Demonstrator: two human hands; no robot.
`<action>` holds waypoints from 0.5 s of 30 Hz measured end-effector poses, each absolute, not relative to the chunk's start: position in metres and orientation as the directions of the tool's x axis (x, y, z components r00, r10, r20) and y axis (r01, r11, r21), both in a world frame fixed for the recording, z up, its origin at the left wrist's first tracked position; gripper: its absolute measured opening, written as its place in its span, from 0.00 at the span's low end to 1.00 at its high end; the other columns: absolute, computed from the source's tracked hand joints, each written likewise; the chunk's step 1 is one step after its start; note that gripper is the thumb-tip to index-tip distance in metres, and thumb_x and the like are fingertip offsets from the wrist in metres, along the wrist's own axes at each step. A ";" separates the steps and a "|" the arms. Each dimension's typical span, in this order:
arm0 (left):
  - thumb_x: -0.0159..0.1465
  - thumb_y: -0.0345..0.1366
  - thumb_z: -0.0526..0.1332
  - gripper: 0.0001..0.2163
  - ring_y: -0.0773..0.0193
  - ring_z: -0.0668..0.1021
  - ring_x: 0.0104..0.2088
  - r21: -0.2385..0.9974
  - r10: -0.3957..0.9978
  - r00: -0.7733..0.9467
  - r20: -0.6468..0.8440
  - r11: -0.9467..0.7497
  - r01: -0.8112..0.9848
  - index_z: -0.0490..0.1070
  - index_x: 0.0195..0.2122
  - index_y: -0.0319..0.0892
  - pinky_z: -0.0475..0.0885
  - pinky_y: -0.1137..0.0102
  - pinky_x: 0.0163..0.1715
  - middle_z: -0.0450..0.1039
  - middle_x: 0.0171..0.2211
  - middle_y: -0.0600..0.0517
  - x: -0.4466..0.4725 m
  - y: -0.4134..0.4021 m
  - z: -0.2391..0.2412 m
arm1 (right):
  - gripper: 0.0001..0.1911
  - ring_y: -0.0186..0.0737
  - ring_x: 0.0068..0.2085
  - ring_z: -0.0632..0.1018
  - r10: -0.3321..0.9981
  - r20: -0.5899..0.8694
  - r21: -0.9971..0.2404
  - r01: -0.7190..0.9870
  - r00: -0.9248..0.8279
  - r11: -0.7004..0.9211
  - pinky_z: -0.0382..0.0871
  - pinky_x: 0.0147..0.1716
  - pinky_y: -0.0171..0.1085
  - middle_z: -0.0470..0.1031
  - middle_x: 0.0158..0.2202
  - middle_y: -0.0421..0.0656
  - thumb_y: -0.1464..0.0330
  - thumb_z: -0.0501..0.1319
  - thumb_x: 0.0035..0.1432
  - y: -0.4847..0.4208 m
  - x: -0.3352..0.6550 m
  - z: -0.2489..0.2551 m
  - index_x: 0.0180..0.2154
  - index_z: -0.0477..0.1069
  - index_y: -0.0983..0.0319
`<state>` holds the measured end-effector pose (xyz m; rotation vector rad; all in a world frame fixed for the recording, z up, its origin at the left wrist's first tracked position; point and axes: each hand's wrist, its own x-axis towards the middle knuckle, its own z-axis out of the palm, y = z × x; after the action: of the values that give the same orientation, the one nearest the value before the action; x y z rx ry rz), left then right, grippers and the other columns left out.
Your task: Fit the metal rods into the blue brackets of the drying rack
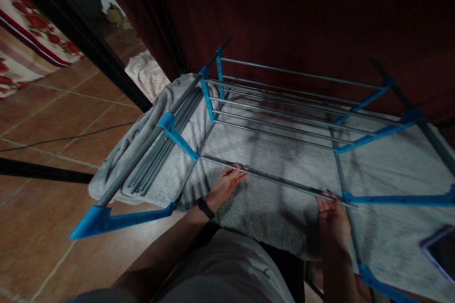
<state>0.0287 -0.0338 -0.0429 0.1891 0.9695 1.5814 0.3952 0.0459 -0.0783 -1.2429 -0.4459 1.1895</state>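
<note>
A drying rack (284, 118) of grey metal rods and blue plastic joints lies on a grey towel-like cloth (270, 199). My left hand (225, 184) holds the left part of the nearest thin metal rod (277, 181), fingers curled on it. My right hand (332, 215) pinches the same rod close to its right end. A black band is on my left wrist. The rod's left end sits near a blue joint (177, 135).
Brown floor tiles (53, 128) spread to the left, crossed by a thin black cable. A dark red curtain (302, 9) hangs behind the rack. A floral fabric (24, 33) shows at far left, a striped cloth (147, 73) farther back, and a dark flat device (441, 251) at right.
</note>
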 end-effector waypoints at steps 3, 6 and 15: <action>0.63 0.38 0.82 0.11 0.58 0.88 0.46 0.663 0.876 -0.272 -0.398 0.070 -0.746 0.83 0.35 0.41 0.83 0.63 0.56 0.89 0.44 0.45 0.029 -0.034 -0.043 | 0.09 0.37 0.52 0.87 0.871 -0.316 -0.878 -0.464 0.377 -0.118 0.84 0.57 0.37 0.86 0.48 0.44 0.63 0.70 0.64 0.050 0.399 -0.085 0.45 0.81 0.59; 0.63 0.36 0.81 0.10 0.57 0.88 0.48 0.666 0.872 -0.278 -0.404 0.072 -0.743 0.82 0.35 0.42 0.82 0.62 0.57 0.88 0.44 0.45 0.029 -0.035 -0.045 | 0.07 0.36 0.51 0.87 0.867 -0.333 -0.866 -0.483 0.371 -0.126 0.85 0.54 0.35 0.86 0.45 0.44 0.64 0.68 0.65 0.052 0.402 -0.088 0.42 0.81 0.59; 0.60 0.30 0.81 0.09 0.58 0.87 0.51 0.689 0.881 -0.282 -0.380 0.066 -0.722 0.83 0.37 0.44 0.82 0.65 0.55 0.88 0.44 0.48 0.029 -0.036 -0.045 | 0.15 0.39 0.61 0.84 0.897 -0.250 -0.920 -0.378 0.363 -0.104 0.83 0.61 0.37 0.84 0.51 0.42 0.61 0.76 0.59 0.042 0.395 -0.076 0.45 0.79 0.57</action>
<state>0.0291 -0.0357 -0.0455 0.2158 0.9943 1.5752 0.3949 0.0418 -0.0755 -1.2388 -0.5521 1.1712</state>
